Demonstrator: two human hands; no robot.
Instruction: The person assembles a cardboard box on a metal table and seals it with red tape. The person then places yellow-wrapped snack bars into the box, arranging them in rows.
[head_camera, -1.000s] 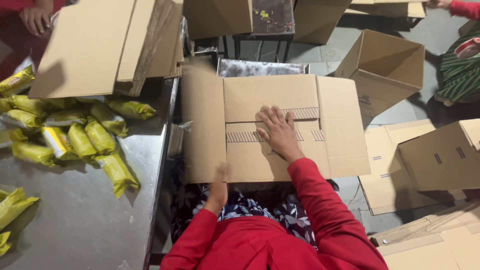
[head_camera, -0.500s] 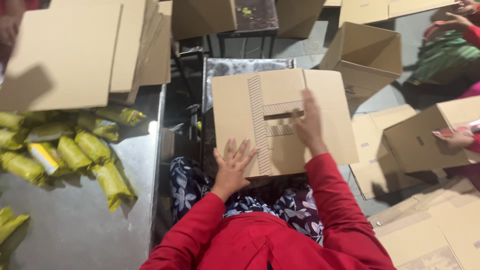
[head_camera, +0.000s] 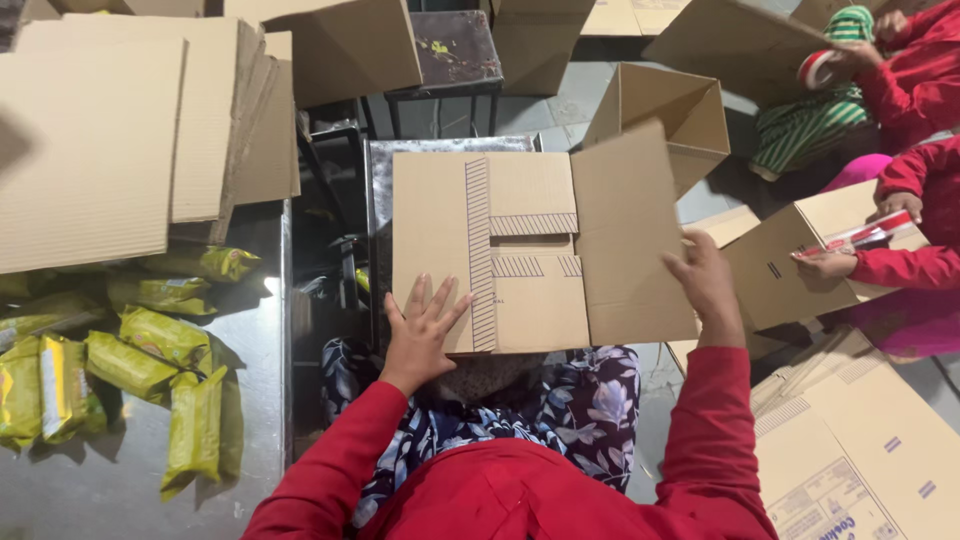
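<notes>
A brown cardboard box (head_camera: 520, 255) rests on my lap, its bottom flaps facing up with striped tape marks. My left hand (head_camera: 422, 328) lies flat with fingers spread on the near left corner of the box. My right hand (head_camera: 706, 285) grips the edge of the raised right flap (head_camera: 630, 240), which stands tilted up. Both arms wear red sleeves.
A metal table (head_camera: 120, 490) at left carries several yellow-green snack packets (head_camera: 160, 335) and stacked flat cardboard sheets (head_camera: 110, 140). Open boxes (head_camera: 665, 105) stand ahead. At right, another person's hands (head_camera: 830, 262) work at a box. Flattened cartons (head_camera: 860, 450) lie on the floor.
The box has turned and shifted on my lap. My right hand moved from the box's middle to the right flap and lifted it. My left hand stayed flat on the near left corner.
</notes>
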